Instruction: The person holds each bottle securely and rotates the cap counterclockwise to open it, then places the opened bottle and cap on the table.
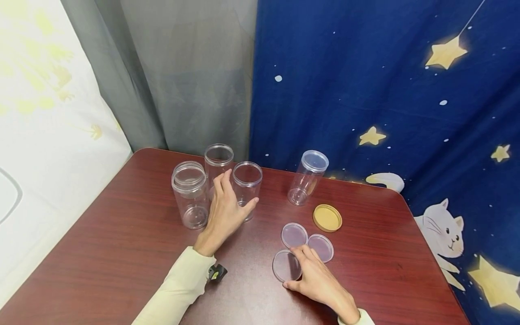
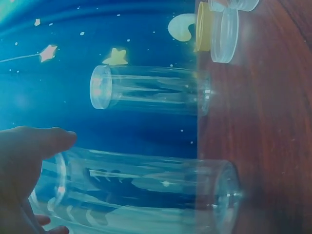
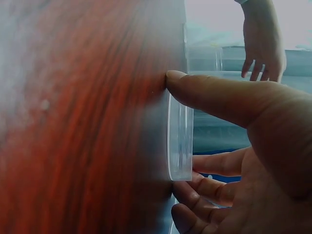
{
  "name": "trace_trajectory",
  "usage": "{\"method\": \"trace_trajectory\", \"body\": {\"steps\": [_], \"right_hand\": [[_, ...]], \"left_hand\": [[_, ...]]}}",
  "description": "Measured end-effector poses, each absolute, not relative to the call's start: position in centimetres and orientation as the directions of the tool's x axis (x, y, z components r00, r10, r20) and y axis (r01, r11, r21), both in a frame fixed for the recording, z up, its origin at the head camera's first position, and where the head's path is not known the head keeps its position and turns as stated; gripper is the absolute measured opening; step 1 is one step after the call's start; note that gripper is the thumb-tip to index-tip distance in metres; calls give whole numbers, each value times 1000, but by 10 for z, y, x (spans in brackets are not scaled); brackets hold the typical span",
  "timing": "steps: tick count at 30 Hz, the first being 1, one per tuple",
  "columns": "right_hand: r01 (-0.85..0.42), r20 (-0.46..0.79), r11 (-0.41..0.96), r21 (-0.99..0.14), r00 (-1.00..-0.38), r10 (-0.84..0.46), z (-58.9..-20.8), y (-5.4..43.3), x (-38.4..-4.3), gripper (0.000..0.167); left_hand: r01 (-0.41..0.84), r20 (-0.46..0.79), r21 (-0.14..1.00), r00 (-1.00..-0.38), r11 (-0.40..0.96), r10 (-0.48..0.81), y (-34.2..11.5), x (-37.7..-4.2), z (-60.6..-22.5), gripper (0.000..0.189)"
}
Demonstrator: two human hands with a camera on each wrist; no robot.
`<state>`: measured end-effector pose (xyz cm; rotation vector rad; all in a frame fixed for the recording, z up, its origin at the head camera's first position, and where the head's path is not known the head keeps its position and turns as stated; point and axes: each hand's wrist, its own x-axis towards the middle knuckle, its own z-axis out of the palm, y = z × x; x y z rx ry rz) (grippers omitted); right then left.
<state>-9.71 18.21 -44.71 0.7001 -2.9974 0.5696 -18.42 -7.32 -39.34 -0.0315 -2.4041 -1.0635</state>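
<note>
In the head view, my left hand [image 1: 222, 210] is spread, thumb and fingers apart, beside an open clear plastic jar [image 1: 248, 180]. The left wrist view has the thumb on one side of the mouth of the jar [image 2: 146, 195] and fingertips on the other; whether they touch it I cannot tell. My right hand [image 1: 318, 277] pinches a clear round lid [image 1: 286, 267] by its rim on the table. From the right wrist, thumb and fingers sit at opposite edges of that lid [image 3: 181, 141]. Two more clear lids, one farther back [image 1: 294, 235] and one to the right [image 1: 321, 248], lie close by.
Other clear jars stand left of my left hand, one in front [image 1: 190, 198] and one behind [image 1: 218, 155]. A capped clear jar [image 1: 308, 176] stands at the back right, near a gold lid [image 1: 327, 218]. Curtains [image 1: 325, 90] hang behind the dark red table [image 1: 134, 253].
</note>
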Motion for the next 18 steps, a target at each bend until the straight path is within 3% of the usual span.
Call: {"method": "trace_trajectory", "body": {"steps": [9,18], "right_hand": [[-427,81,824,-373,-900,-429,-450,185,-99,77],[-424,67,805,-415,-897,-438,-451,186,-101,80]], "left_hand": [[335,626,563,-770,756,-124,-66,-180,-378,103],[533,734,456,-678,712,38,-42,-171,-354,87]]}}
